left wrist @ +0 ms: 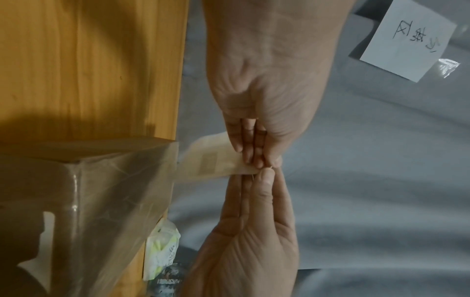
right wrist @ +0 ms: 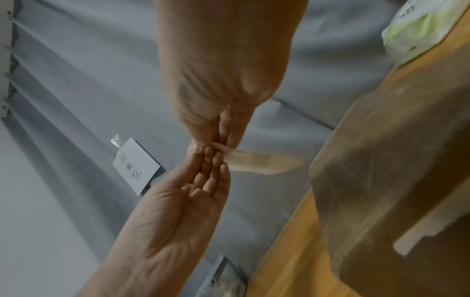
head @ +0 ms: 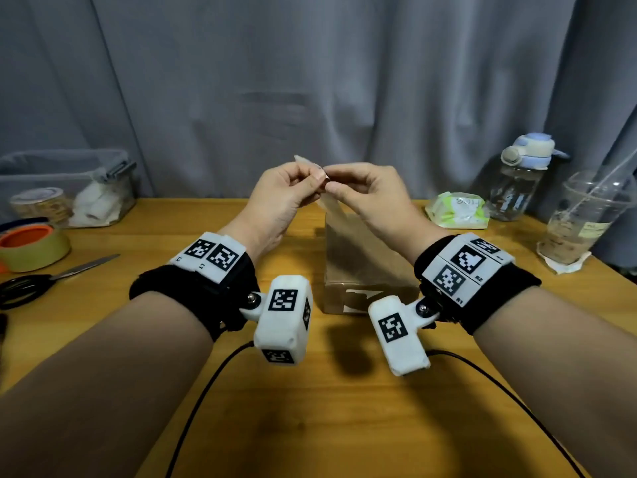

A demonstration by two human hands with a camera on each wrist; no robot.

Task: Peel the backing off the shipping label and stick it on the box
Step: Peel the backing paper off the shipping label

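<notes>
The shipping label (head: 330, 208) is a thin pale strip held up in the air above the brown cardboard box (head: 365, 263), which stands in the middle of the wooden table. My left hand (head: 315, 181) and right hand (head: 332, 188) meet fingertip to fingertip and both pinch one end of the label. In the left wrist view my left hand (left wrist: 254, 158) pinches the label (left wrist: 213, 160) from above and my right hand (left wrist: 264, 176) from below, beside the box (left wrist: 89, 191). The right wrist view shows the label (right wrist: 262, 162) hanging free toward the box (right wrist: 394, 170).
On the left lie a tape roll (head: 32, 248), scissors (head: 51, 277) and a clear plastic container (head: 69, 188). At the right stand a tissue pack (head: 456, 208), a water bottle (head: 520, 181) and a plastic cup (head: 582, 219). A grey curtain hangs behind.
</notes>
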